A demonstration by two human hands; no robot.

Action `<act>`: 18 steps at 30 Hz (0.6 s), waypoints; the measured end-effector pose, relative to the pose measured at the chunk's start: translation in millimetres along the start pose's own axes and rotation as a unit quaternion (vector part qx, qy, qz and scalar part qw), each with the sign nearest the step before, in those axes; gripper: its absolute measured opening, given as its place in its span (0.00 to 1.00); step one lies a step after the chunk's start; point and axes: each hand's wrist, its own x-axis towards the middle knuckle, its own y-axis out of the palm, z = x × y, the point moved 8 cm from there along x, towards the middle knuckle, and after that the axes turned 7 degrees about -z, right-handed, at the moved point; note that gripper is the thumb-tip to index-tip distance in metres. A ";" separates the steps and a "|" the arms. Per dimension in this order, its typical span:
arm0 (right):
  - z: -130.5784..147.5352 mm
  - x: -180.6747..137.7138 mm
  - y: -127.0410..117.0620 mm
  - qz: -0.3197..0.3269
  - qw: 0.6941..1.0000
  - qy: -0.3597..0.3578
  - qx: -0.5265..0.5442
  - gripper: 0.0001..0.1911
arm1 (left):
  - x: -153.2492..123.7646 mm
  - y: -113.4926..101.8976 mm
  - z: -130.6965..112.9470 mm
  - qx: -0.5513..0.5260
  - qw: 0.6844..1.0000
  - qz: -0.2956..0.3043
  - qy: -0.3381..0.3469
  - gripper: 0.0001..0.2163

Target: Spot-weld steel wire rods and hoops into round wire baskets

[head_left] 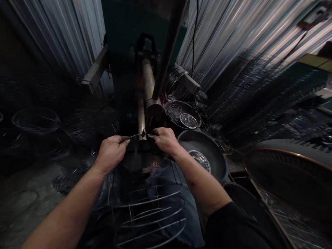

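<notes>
Between walls of corrugated sheet metal (64, 34), I look down through the head camera into a dim workshop crowded with wirework. Straight ahead stands a dark green machine (121, 24), with a pale metal roller (148, 81) rising at a tilt beside a dark steel post (168, 48). Off to the right lies a large round tray (287, 180) with a copper-coloured rim, and dark wire hoops (36, 119) sit in shadow on the left.

Nearer the hands, a wide dark pan (204, 152) holds a stainless bowl (199, 160). Just beyond it, a smaller dark pan (181, 114) holds two round wire baskets (174, 111), with a coil of wire (176, 83) behind it. Below the hands, a wire rack (150, 214) of curved hoops and straight uprights sits over blue denim cloth (178, 193). A black sleeve (233, 231) covers the right upper arm.

Both bare hands are raised near the foot of the roller, close together but not touching. The left hand (111, 152) is curled nearly closed, pinching one end of a thin bent wire (137, 135). The right hand (164, 140) is curled the same way around the other end. The wire arcs between them, just at the roller, though I cannot tell whether it touches.
</notes>
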 end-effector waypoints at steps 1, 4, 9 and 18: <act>0.5 1.6 -1.0 0.003 1.000 0.001 0.004 0.08 | 1.3 -0.7 -1.1 0.000 1.000 0.002 -0.007 0.16; 1.8 5.5 -3.8 0.008 1.000 0.003 0.015 0.08 | 5.2 -2.8 -4.7 0.005 1.000 0.008 -0.014 0.15; 2.0 8.9 -5.5 0.012 1.000 0.004 0.023 0.08 | 10.2 -3.4 -7.5 0.032 0.999 0.031 -0.008 0.15; 1.3 13.2 -6.3 0.027 1.000 0.001 0.006 0.12 | 15.1 -1.9 -6.0 0.047 0.997 0.051 -0.028 0.15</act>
